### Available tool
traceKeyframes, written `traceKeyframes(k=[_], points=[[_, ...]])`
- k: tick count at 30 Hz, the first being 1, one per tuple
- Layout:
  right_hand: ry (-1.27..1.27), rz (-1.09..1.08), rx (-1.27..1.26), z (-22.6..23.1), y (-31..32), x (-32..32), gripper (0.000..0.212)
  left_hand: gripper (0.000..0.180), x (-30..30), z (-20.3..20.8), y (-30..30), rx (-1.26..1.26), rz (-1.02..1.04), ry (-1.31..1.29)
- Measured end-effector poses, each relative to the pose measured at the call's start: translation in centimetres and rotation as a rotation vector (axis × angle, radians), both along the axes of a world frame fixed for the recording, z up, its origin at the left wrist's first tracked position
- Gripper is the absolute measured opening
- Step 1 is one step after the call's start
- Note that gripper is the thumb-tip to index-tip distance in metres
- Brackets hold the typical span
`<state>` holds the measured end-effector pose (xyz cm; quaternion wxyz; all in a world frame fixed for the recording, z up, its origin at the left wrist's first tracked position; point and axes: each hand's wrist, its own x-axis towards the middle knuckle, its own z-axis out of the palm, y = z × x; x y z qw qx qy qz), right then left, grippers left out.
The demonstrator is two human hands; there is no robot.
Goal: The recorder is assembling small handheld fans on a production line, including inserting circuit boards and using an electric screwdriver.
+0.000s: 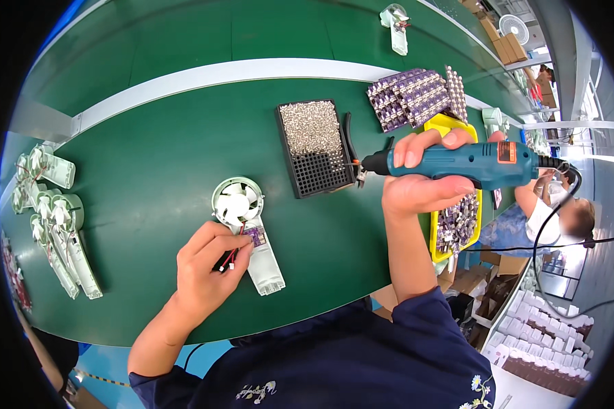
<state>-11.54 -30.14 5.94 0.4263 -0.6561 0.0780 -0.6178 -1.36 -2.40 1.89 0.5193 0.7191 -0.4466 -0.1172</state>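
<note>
My right hand (pixel 416 187) is wrapped around a teal electric screwdriver (pixel 484 163), held level with its black nose pointing left. The screwdriver's tip is at the right edge of a black screw tray (pixel 317 174), whose holes are partly filled with small silvery screws (pixel 310 126). On the green bench lies a pale green handheld fan housing (pixel 265 269) with a round white-bladed fan (pixel 237 202) at its top. With fingers closed, my left hand (pixel 208 269) presses a small purple circuit board (pixel 256 236) into that housing. Red and black wires with white plugs hang by its fingers.
More fan housings (pixel 65 232) lie at the left. Purple board panels (pixel 416 95) are stacked beyond a yellow bin (pixel 435 238) of small boards. A dark cable (pixel 556 218) trails from the screwdriver. Another fan (pixel 397 31) lies past the white divider (pixel 252 69); a co-worker (pixel 552 215) sits right.
</note>
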Motion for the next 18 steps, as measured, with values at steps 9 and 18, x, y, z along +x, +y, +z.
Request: traceKeyframes(k=[9, 18], points=[[0.006, -0.026, 0.03, -0.2, 0.18, 0.77, 0.09, 0.02, 0.09, -0.19, 0.09, 0.02, 0.002, 0.017], [0.064, 0.058, -0.02, 0.12, 0.95, 0.7, 0.097, 0.02, -0.09, -0.07, 0.07, -0.013, 0.005, 0.006]])
